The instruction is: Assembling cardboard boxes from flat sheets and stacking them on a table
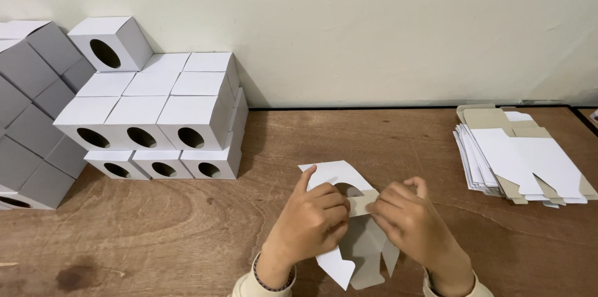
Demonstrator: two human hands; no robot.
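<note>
We saw stacked boxes (156, 116) at the surface's (261, 235) left, flat blanks (523, 160) right, a half-folded box (349, 210) between.

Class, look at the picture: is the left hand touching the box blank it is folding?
Touching. The head view shows the left hand gripping the box blank, its fingers curled over the edge, with the right hand pinching it too.

Around the left hand (311, 219) and right hand (408, 219), which grip a flat white carton blank (333, 175), bare wooden tabletop (374, 135) lies open at twelve o'clock as far as the wall (374, 29). At ten o'clock a stack of folded white boxes (156, 116) blocks the way, with grey boxes (31, 116) beyond it at nine. At two o'clock a pile of flat blanks (523, 160) stands well apart, with open wood between.
</note>
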